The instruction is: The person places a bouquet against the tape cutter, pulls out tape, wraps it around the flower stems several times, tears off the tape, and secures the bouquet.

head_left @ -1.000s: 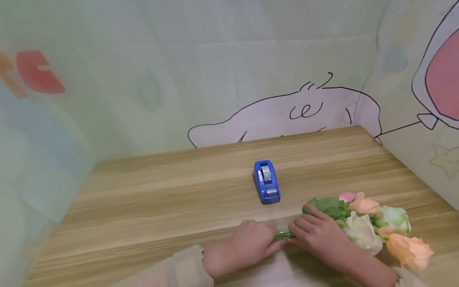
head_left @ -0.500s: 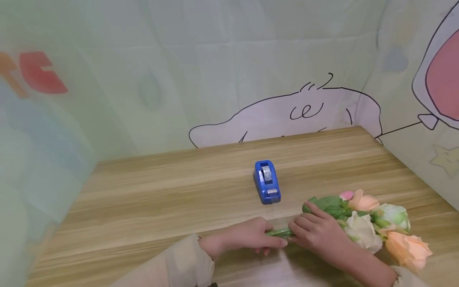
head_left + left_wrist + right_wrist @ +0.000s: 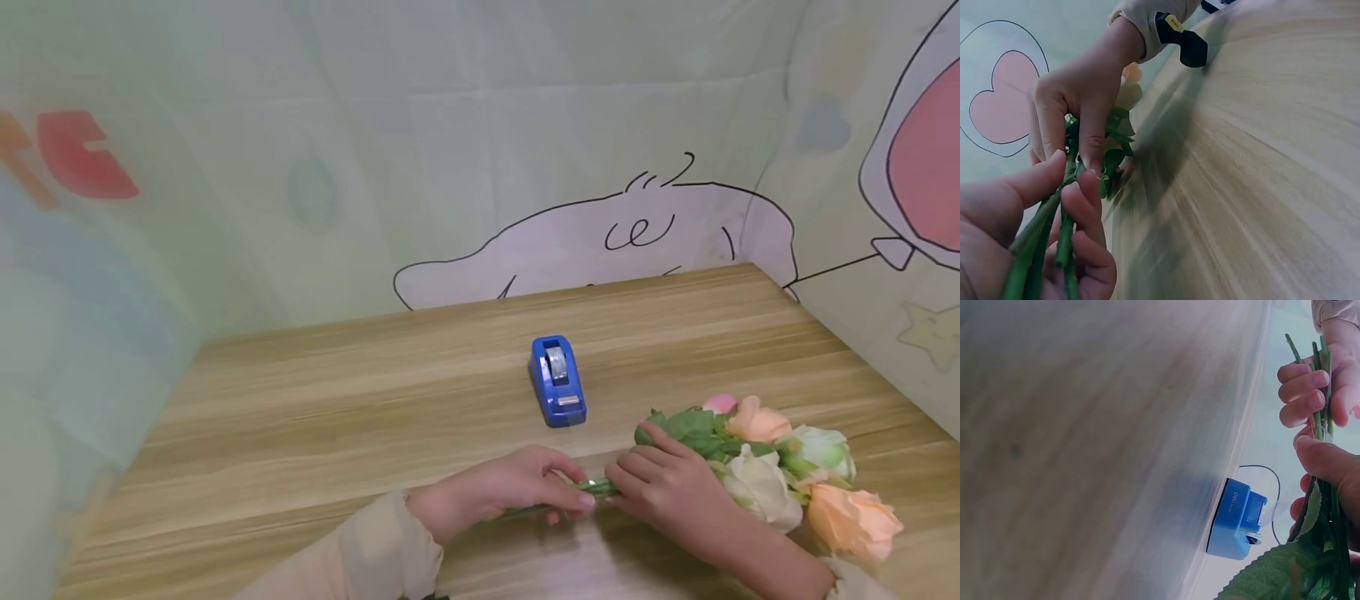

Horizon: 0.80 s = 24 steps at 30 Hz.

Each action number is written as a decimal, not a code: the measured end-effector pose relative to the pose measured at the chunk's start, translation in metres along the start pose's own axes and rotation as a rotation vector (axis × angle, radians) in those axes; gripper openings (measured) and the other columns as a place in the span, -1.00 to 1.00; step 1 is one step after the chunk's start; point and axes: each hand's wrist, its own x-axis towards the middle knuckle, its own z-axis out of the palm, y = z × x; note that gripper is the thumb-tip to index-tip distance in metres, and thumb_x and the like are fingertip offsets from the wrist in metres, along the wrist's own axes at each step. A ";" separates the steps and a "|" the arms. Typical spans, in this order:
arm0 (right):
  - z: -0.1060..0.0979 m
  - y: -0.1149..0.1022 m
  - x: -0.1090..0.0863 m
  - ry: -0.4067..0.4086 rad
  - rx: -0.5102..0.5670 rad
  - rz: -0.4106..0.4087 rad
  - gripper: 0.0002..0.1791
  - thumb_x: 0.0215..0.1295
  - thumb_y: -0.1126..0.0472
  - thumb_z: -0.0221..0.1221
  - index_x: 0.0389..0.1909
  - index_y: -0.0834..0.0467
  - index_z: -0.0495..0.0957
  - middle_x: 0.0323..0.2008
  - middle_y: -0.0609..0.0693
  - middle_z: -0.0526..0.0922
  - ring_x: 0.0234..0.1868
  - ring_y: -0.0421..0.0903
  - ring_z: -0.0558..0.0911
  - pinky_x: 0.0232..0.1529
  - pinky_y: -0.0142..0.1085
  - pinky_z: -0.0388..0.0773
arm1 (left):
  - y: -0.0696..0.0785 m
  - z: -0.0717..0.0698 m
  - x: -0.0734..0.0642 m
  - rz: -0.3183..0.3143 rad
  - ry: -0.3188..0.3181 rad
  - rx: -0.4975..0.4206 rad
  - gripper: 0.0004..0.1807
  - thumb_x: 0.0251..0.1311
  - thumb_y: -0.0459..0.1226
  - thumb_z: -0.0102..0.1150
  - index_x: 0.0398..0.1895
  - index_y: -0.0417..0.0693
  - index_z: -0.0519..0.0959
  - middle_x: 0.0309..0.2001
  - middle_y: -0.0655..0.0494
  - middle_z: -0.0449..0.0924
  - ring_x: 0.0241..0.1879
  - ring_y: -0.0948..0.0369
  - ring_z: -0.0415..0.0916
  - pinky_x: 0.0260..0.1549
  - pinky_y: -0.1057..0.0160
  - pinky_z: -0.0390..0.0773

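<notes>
A bouquet of artificial roses (image 3: 761,492), peach, cream, pale green and pink, lies over the right side of the table with its blooms to the right. My right hand (image 3: 667,487) grips its stems just below the leaves. Close beside it, my left hand (image 3: 517,487) has thumb and fingertips on the green stems (image 3: 1065,244), whose cut ends run back across the palm. Clear, shiny tape (image 3: 1327,430) shows on the stems between the two hands. Beyond the hands stands a blue tape dispenser (image 3: 558,383) with a roll of clear tape in it.
The wood-grain table (image 3: 337,400) reaches back to a pale fabric backdrop (image 3: 360,167) printed with cartoon shapes. A similar printed panel (image 3: 930,333) borders the right side. Beige sleeves (image 3: 390,542) cover the forearms.
My left hand has turned over from a closed grip round the stems to a palm-up pinch, baring the stem ends behind it. The right hand and dispenser have stayed in place.
</notes>
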 end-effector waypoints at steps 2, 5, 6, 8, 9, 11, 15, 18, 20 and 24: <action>0.000 0.000 0.000 -0.003 0.006 0.004 -0.44 0.50 -0.02 -0.30 -0.51 0.11 0.57 -0.53 -0.11 0.60 -0.44 -0.15 0.60 -0.09 -0.04 0.46 | 0.000 0.000 -0.001 0.007 0.000 -0.023 -0.82 0.13 -0.42 0.20 -0.20 -0.30 0.54 -0.52 0.09 0.59 -0.67 0.31 0.37 -0.60 0.43 0.37; -0.002 0.000 0.000 -0.019 0.014 0.017 -0.44 0.50 -0.02 -0.30 -0.50 0.11 0.57 -0.52 -0.13 0.61 -0.43 -0.17 0.60 -0.08 -0.05 0.47 | 0.000 -0.001 -0.001 0.012 -0.016 -0.055 -0.81 0.14 -0.45 0.17 -0.18 -0.34 0.53 -0.48 0.02 0.62 -0.63 0.32 0.39 -0.57 0.44 0.40; -0.002 0.000 0.001 -0.021 0.014 0.018 -0.44 0.50 -0.02 -0.31 -0.50 0.11 0.57 -0.52 -0.12 0.61 -0.43 -0.16 0.60 -0.08 -0.06 0.47 | 0.000 -0.001 -0.001 0.013 -0.025 -0.057 -0.81 0.14 -0.46 0.16 -0.16 -0.36 0.52 -0.45 -0.02 0.63 -0.62 0.32 0.40 -0.56 0.44 0.41; -0.003 0.000 0.001 -0.035 0.015 0.028 -0.44 0.50 -0.02 -0.32 -0.50 0.10 0.57 -0.52 -0.13 0.61 -0.42 -0.18 0.60 -0.06 -0.08 0.47 | 0.000 -0.002 -0.002 0.013 -0.038 -0.076 -0.79 0.15 -0.47 0.14 -0.14 -0.37 0.51 -0.40 -0.09 0.65 -0.58 0.32 0.43 -0.54 0.44 0.42; -0.003 0.000 0.001 -0.039 0.014 0.031 -0.43 0.50 -0.03 -0.32 -0.50 0.10 0.57 -0.52 -0.14 0.61 -0.42 -0.18 0.60 -0.06 -0.09 0.47 | 0.000 -0.002 -0.002 0.013 -0.042 -0.085 -0.79 0.16 -0.48 0.13 -0.13 -0.37 0.50 -0.37 -0.13 0.65 -0.56 0.32 0.44 -0.53 0.44 0.43; -0.003 0.001 0.001 -0.035 0.008 0.030 -0.43 0.50 -0.03 -0.32 -0.51 0.10 0.57 -0.52 -0.14 0.61 -0.43 -0.18 0.60 -0.06 -0.08 0.47 | 0.001 -0.003 -0.002 0.018 -0.044 -0.084 -0.76 0.16 -0.48 0.13 -0.10 -0.37 0.49 -0.33 -0.20 0.65 -0.54 0.32 0.46 -0.52 0.44 0.44; -0.002 0.002 0.002 -0.011 -0.002 0.020 -0.44 0.50 -0.02 -0.30 -0.51 0.11 0.56 -0.53 -0.12 0.61 -0.44 -0.16 0.60 -0.09 -0.05 0.48 | 0.002 -0.003 -0.004 0.053 -0.003 -0.050 -0.75 0.13 -0.47 0.17 -0.09 -0.35 0.53 -0.34 -0.22 0.65 -0.58 0.30 0.47 -0.51 0.40 0.48; -0.004 0.002 0.003 -0.024 0.005 0.033 -0.44 0.50 -0.04 -0.29 -0.51 0.11 0.57 -0.53 -0.12 0.61 -0.44 -0.16 0.60 -0.09 -0.05 0.48 | 0.002 -0.001 -0.006 0.113 0.056 0.027 -0.76 0.08 -0.44 0.25 -0.15 -0.30 0.59 -0.43 -0.14 0.66 -0.63 0.30 0.47 -0.59 0.39 0.45; -0.005 0.002 0.003 -0.043 0.018 0.046 -0.43 0.49 -0.05 -0.30 -0.50 0.11 0.57 -0.52 -0.11 0.61 -0.44 -0.16 0.60 -0.07 -0.05 0.47 | 0.002 0.000 -0.007 0.154 0.090 0.080 -0.78 0.06 -0.43 0.28 -0.18 -0.29 0.62 -0.46 -0.08 0.66 -0.64 0.30 0.47 -0.63 0.39 0.42; -0.006 0.002 0.002 -0.060 0.049 0.068 -0.44 0.48 -0.07 -0.27 -0.48 0.12 0.58 -0.50 -0.12 0.61 -0.43 -0.15 0.59 0.05 -0.09 0.42 | 0.005 0.002 -0.010 0.212 0.139 0.151 -0.79 0.04 -0.41 0.30 -0.22 -0.30 0.64 -0.46 -0.06 0.66 -0.64 0.31 0.46 -0.69 0.42 0.36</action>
